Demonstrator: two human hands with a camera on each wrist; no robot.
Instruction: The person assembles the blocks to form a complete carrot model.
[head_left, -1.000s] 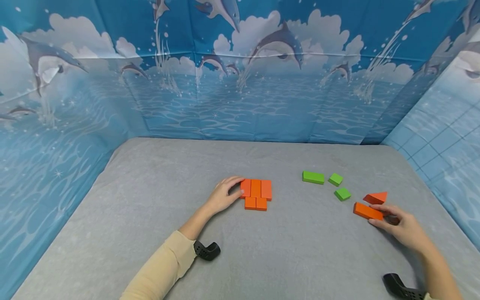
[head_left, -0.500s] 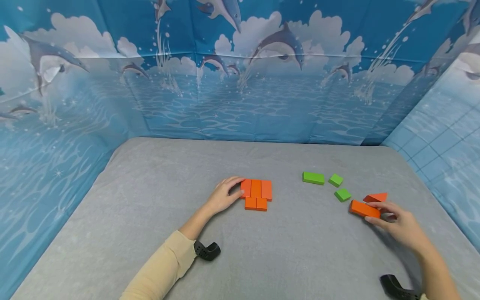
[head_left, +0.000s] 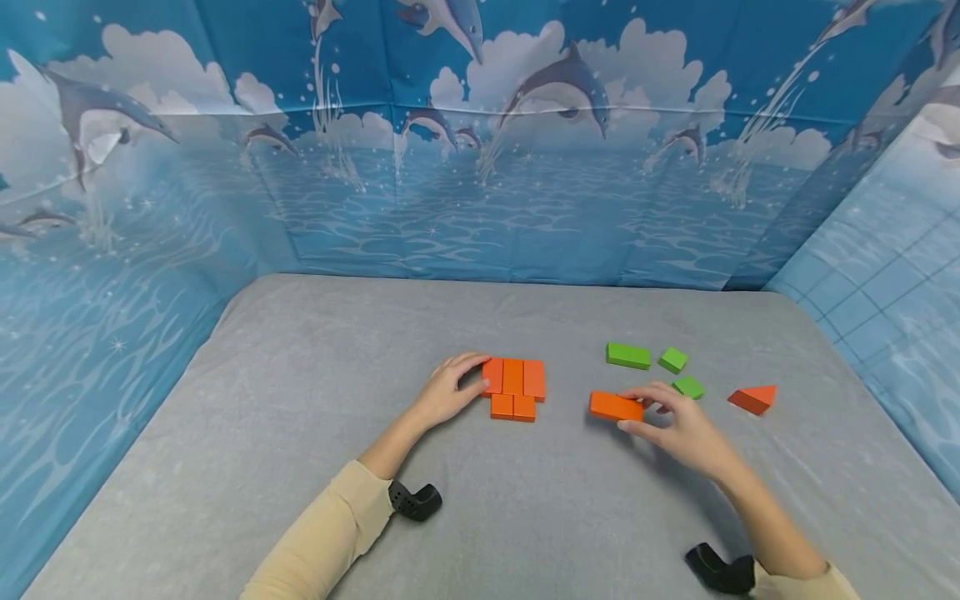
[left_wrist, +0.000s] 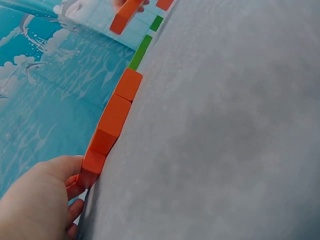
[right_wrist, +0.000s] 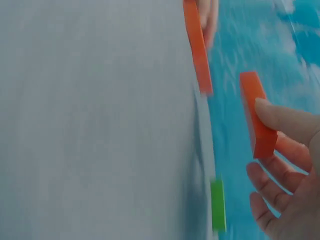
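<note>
Five orange blocks lie flat together: three long ones point(head_left: 513, 377) side by side, two small ones point(head_left: 502, 407) touching their near ends. My left hand point(head_left: 442, 396) holds the leftmost long block at its outer side, index finger at the far corner and thumb nearer. The left wrist view shows that thumb against an orange block point(left_wrist: 92, 167). My right hand point(head_left: 690, 429) pinches the right end of another long orange block point(head_left: 615, 406) above the cloth, right of the group. In the right wrist view, the thumb presses on this block point(right_wrist: 257, 117), the other fingers spread below.
A long green block point(head_left: 628, 356) and two small green ones point(head_left: 673, 360) lie beyond the right hand, the nearer one point(head_left: 689, 387) close to its fingers. An orange triangular block point(head_left: 753, 399) lies farther right. Grey cloth point(head_left: 300, 350) covers the table; dolphin-print curtains point(head_left: 465, 208) surround it.
My right hand has carried the long orange block leftward from beside the triangular block toward the orange group. My left hand and the group have stayed put.
</note>
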